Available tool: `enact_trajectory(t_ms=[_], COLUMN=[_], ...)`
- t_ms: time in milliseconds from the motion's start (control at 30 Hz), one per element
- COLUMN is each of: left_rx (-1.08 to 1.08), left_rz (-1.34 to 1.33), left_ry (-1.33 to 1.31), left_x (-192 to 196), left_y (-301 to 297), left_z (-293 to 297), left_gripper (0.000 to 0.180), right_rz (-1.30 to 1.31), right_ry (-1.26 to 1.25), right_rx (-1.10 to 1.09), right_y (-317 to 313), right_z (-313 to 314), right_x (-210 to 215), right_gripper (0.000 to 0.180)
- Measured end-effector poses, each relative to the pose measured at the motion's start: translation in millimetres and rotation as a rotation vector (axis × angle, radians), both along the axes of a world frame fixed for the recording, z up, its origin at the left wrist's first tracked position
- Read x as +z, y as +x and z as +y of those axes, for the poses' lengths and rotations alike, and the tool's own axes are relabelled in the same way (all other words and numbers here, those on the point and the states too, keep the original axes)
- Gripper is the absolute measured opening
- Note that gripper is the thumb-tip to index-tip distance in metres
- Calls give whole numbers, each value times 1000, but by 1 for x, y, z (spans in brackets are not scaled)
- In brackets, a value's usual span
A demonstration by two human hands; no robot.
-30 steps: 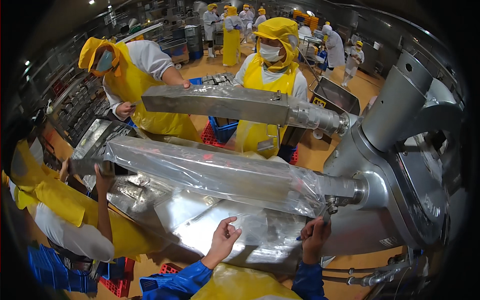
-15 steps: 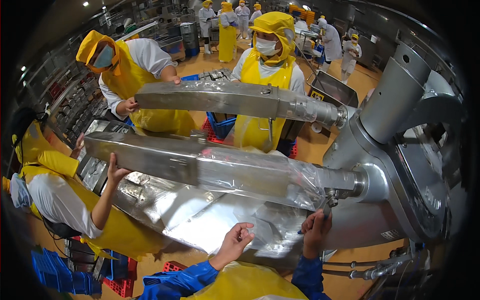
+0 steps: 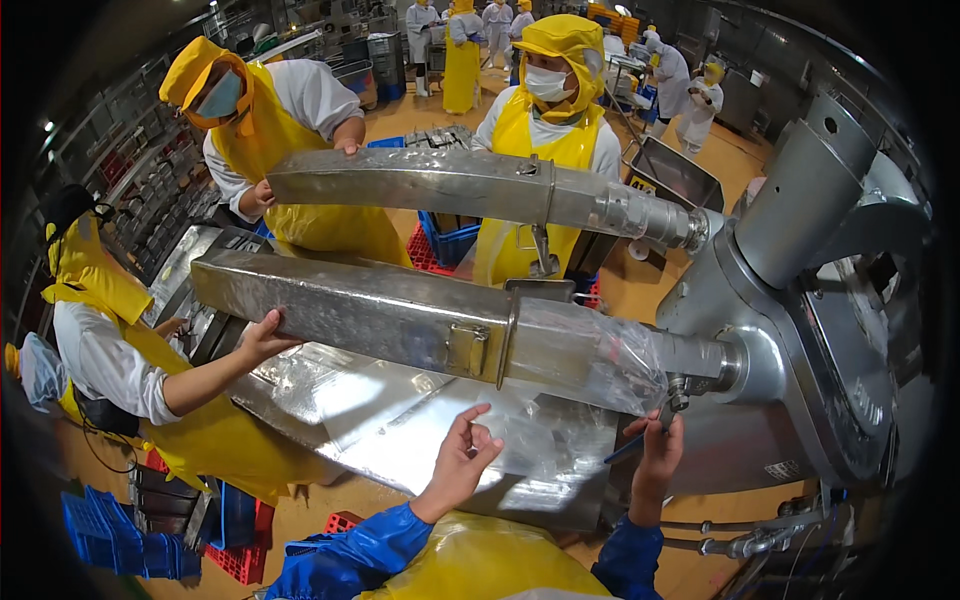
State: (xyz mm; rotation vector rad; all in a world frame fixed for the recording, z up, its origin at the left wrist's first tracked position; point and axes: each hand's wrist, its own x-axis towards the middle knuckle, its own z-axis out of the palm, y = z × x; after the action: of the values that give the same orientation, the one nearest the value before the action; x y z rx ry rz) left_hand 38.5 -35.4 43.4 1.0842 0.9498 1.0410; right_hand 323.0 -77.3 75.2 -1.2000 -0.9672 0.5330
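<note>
My left hand (image 3: 460,462) is raised below the near filling tube, fingers loosely curled and apart, holding nothing. My right hand (image 3: 657,452) closes on a small metal valve lever (image 3: 668,412) under the pipe fitting at the machine. A slim blue item (image 3: 624,449) shows beside its fingers; I cannot tell whether it is held. Clear plastic film (image 3: 590,345) lies wrinkled around the near tube, close to the fitting. A long square metal sleeve (image 3: 350,308) with a latch on its side covers the rest of the tube, and a co-worker's hand (image 3: 265,340) supports it from below.
A second metal sleeve (image 3: 410,188) on the far tube is held by another co-worker (image 3: 290,120). The grey machine body (image 3: 770,330) stands at right. Below the tubes spans a shiny metal table (image 3: 400,440). Blue crates (image 3: 130,540) are stacked at lower left.
The near sleeve has slid right along the tube, toward the machine, and the film is bunched nearer the fitting. The co-worker's hand has moved right. My right hand stays at the lever.
</note>
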Motion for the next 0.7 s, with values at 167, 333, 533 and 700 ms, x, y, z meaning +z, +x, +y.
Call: enact_trajectory(t_ms=[167, 333, 533, 700], left_rx=[35, -77, -34, -175], left_rz=[-47, -48, -63, 76], left_ry=[102, 154, 159, 181], left_x=[26, 37, 55, 57], left_y=[3, 22, 51, 66], left_z=[29, 45, 36, 30], left_gripper=[70, 46, 44, 40], right_rz=[318, 403, 424, 466], right_ry=[-65, -16, -17, -32], right_rx=[63, 114, 107, 95], right_y=[-11, -10, -9, -9], right_z=[0, 1, 1, 0], right_x=[9, 5, -1, -2], right_gripper=[18, 15, 13, 13])
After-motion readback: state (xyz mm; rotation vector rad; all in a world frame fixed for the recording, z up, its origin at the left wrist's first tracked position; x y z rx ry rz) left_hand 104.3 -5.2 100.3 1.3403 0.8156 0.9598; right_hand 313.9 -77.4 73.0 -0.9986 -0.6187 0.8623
